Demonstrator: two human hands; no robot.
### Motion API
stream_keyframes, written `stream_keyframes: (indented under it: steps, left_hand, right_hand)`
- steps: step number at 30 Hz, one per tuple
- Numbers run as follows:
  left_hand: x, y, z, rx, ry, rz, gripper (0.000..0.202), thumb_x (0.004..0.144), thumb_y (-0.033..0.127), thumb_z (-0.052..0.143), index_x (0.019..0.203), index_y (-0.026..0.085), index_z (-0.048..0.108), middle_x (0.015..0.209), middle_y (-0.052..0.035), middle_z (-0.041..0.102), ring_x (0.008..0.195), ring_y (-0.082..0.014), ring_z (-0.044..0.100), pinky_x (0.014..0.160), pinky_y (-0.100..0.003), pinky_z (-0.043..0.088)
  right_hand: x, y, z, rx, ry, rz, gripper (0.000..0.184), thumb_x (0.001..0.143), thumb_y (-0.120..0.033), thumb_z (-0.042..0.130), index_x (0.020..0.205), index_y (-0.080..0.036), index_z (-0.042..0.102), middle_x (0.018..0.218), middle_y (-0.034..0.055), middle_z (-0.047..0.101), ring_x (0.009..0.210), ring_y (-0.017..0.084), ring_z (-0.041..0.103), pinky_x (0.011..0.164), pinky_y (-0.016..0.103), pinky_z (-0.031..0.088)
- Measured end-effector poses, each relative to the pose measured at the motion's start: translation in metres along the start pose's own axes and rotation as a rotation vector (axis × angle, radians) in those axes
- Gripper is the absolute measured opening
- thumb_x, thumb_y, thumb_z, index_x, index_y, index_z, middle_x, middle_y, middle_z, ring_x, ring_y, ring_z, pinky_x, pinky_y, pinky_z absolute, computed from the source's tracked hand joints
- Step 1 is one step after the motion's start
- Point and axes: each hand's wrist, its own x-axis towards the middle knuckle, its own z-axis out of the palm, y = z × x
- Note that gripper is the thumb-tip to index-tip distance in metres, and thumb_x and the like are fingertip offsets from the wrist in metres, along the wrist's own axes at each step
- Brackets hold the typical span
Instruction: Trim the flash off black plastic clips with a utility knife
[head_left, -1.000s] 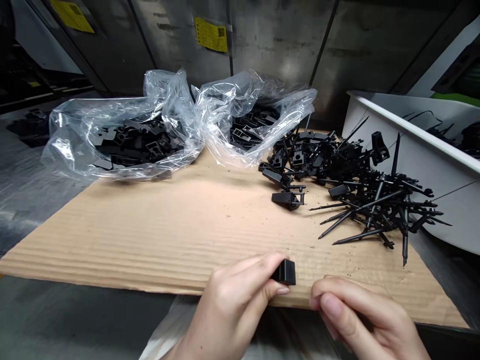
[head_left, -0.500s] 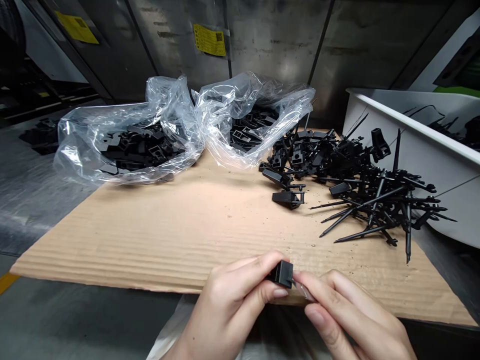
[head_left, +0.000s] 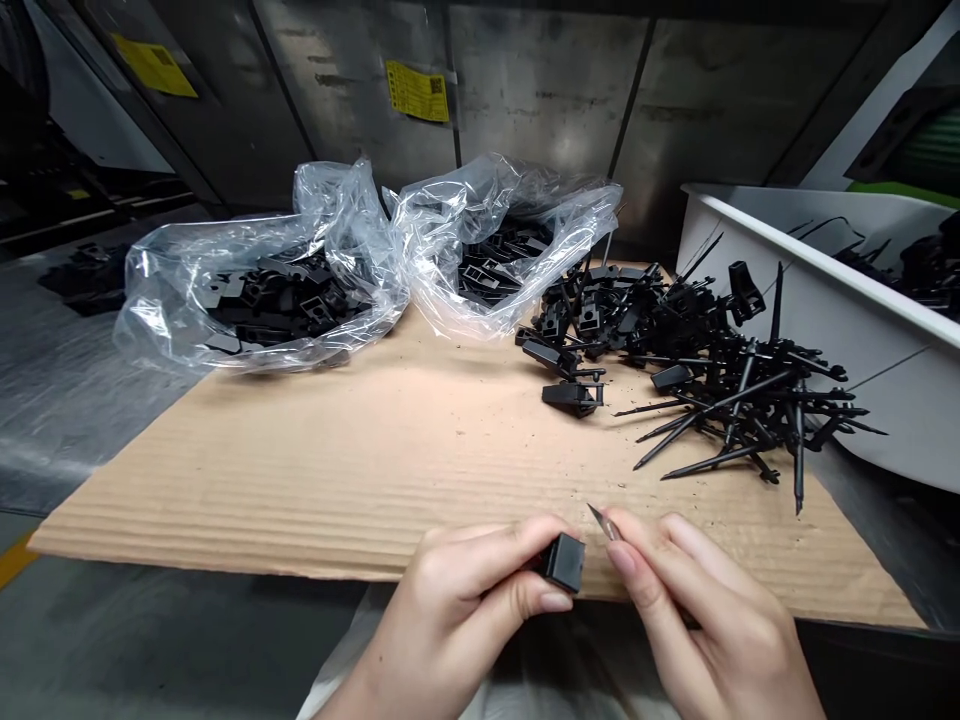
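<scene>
Black plastic clip [head_left: 564, 562] sits pinched between the thumb and fingertips of the person's left hand [head_left: 457, 600], held over the near edge of a corrugated cardboard sheet [head_left: 315, 480]. Just beside it, the right hand [head_left: 709, 610] has thumb and forefinger pressed together on a small pointed metal sliver [head_left: 604, 522], its other fingers curled loosely behind. Farther along the cardboard lies a loose heap of spiked black plastic parts [head_left: 720, 400], close to a white plastic bin [head_left: 840, 290] holding more black pieces. Two clear plastic bags [head_left: 259, 300] of black parts slump at the far edge. On the metal wall behind are two yellow labels [head_left: 417, 91]; the nearer one shows printed lines and a square code, but no brand or wording can be read from here.
</scene>
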Motion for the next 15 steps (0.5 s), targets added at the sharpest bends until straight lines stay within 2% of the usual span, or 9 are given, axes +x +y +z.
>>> stream_keyframes:
  steps: [2, 4, 7, 9, 12, 15]
  left_hand:
    - [0.0, 0.0, 0.001, 0.004, 0.013, -0.013, 0.012, 0.087, 0.017, 0.057, 0.091, 0.017, 0.068, 0.072, 0.0003, 0.068, 0.068, -0.015, 0.065, 0.061, -0.017, 0.048]
    - [0.002, -0.001, 0.003, -0.005, -0.003, 0.021, 0.013, 0.087, 0.015, 0.058, 0.094, 0.017, 0.068, 0.079, -0.0015, 0.07, 0.074, -0.0159, 0.065, 0.068, -0.018, 0.048]
    - [0.003, -0.003, 0.006, 0.012, -0.021, 0.112, 0.013, 0.086, 0.02, 0.06, 0.094, 0.019, 0.07, 0.089, -0.004, 0.068, 0.084, -0.0179, 0.063, 0.077, -0.022, 0.047]
    - [0.002, -0.004, 0.006, 0.055, 0.016, 0.118, 0.017, 0.087, 0.03, 0.058, 0.093, 0.02, 0.071, 0.084, -0.0045, 0.063, 0.081, -0.0182, 0.061, 0.073, -0.024, 0.047]
    - [0.0, -0.005, 0.004, 0.112, 0.042, 0.097, 0.029, 0.088, 0.042, 0.052, 0.089, 0.022, 0.073, 0.064, -0.0009, 0.054, 0.066, -0.0165, 0.056, 0.061, -0.024, 0.045]
    - [0.0, -0.003, 0.001, 0.062, 0.028, 0.074, 0.027, 0.087, 0.042, 0.054, 0.094, 0.023, 0.071, 0.066, -0.0003, 0.062, 0.064, -0.0152, 0.058, 0.062, -0.022, 0.045]
  right_hand:
    - [0.0, 0.001, -0.002, 0.043, -0.009, 0.01, 0.023, 0.087, -0.019, 0.051, 0.106, -0.018, 0.064, 0.081, 0.0048, 0.067, 0.069, 0.013, 0.067, 0.064, 0.017, 0.053]
    - [0.002, -0.004, -0.003, 0.13, 0.005, 0.033, 0.02, 0.087, -0.02, 0.052, 0.104, -0.02, 0.064, 0.082, 0.0029, 0.068, 0.073, 0.011, 0.068, 0.064, 0.013, 0.052]
    - [0.006, -0.016, 0.001, 0.269, 0.061, 0.133, 0.018, 0.086, -0.031, 0.056, 0.099, -0.021, 0.063, 0.085, 0.0022, 0.069, 0.076, 0.012, 0.069, 0.063, 0.012, 0.052]
    - [0.01, -0.024, 0.005, 0.343, 0.077, 0.208, 0.017, 0.085, -0.035, 0.055, 0.092, -0.022, 0.063, 0.085, 0.0027, 0.069, 0.076, 0.014, 0.069, 0.061, 0.014, 0.053]
    - [0.014, -0.026, 0.006, 0.374, 0.081, 0.276, 0.014, 0.085, -0.03, 0.054, 0.089, -0.022, 0.064, 0.088, 0.0026, 0.071, 0.079, 0.015, 0.07, 0.055, 0.014, 0.052]
    - [0.011, -0.017, 0.001, 0.326, 0.112, 0.24, 0.016, 0.085, -0.024, 0.055, 0.096, -0.025, 0.066, 0.094, 0.0009, 0.071, 0.083, 0.014, 0.07, 0.053, 0.011, 0.051]
